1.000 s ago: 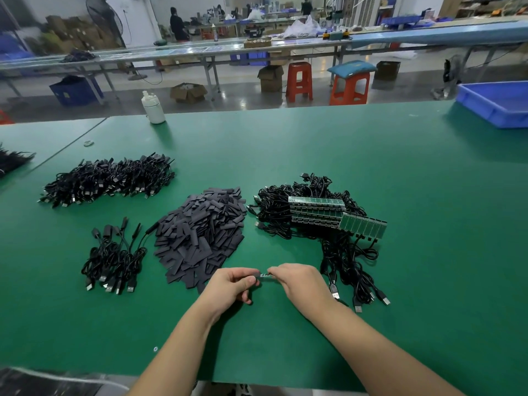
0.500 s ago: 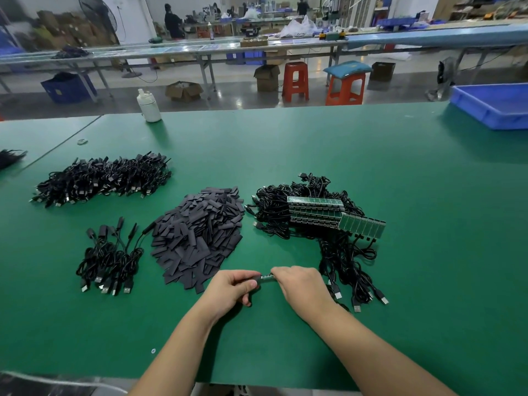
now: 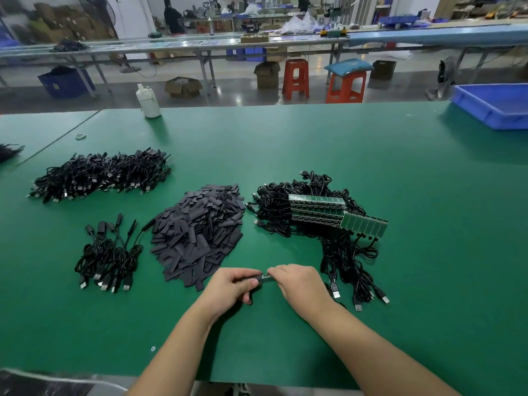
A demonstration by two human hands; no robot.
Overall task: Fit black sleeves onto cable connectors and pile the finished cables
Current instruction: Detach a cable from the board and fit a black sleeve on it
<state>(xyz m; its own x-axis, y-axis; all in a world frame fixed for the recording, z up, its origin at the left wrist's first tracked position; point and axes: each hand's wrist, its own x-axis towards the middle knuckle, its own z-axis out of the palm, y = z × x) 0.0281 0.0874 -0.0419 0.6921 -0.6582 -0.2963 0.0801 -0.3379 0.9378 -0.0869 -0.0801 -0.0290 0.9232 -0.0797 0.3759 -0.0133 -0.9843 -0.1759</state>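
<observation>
Cables with green boards [image 3: 317, 215] lie heaped at two o'clock on the green table [image 3: 414, 281]. The long finished pile [image 3: 100, 175] lies at ten o'clock, the sleeve heap [image 3: 200, 232] at twelve, and a small cable bunch [image 3: 108, 255] at nine. The left hand [image 3: 231, 287] grips a black sleeve [image 3: 253, 281], fingers curled round it. The right hand [image 3: 300, 284] pinches the connector [image 3: 266, 278] at the sleeve's mouth, at six o'clock.
</observation>
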